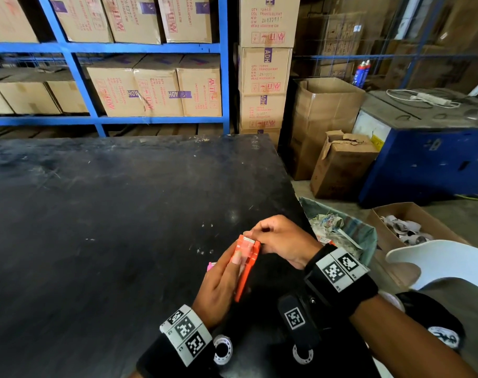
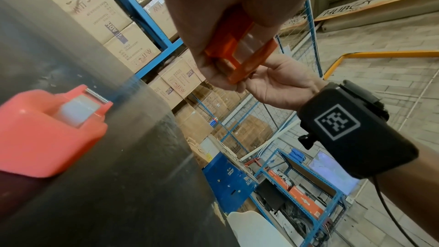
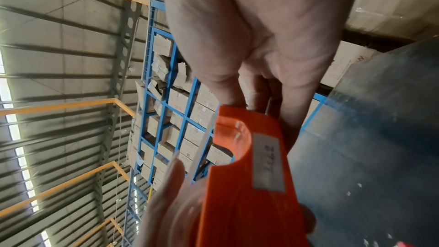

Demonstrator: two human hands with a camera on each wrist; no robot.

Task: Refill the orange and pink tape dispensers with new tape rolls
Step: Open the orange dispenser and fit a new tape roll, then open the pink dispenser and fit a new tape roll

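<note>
My left hand (image 1: 231, 268) grips the orange tape dispenser (image 1: 246, 264) by its body, just above the black table's (image 1: 123, 214) near right part. My right hand (image 1: 259, 237) has its fingers curled around the dispenser's front cutter end, where a strip of clear tape (image 2: 246, 47) lies across the opening. The right wrist view shows the orange dispenser (image 3: 249, 185) with a white label on its side. The pink dispenser (image 2: 47, 129) lies on the table with a roll inside, mostly hidden behind my left hand in the head view. Two tape rolls (image 1: 223, 349) (image 1: 302, 355) lie near my wrists.
The table's right edge runs just beside my right hand. Beyond it stand a bin of waste (image 1: 341, 233), an open carton of empty cores (image 1: 404, 230) and a white chair (image 1: 437, 263). Blue shelving (image 1: 107, 120) with cartons is behind the table.
</note>
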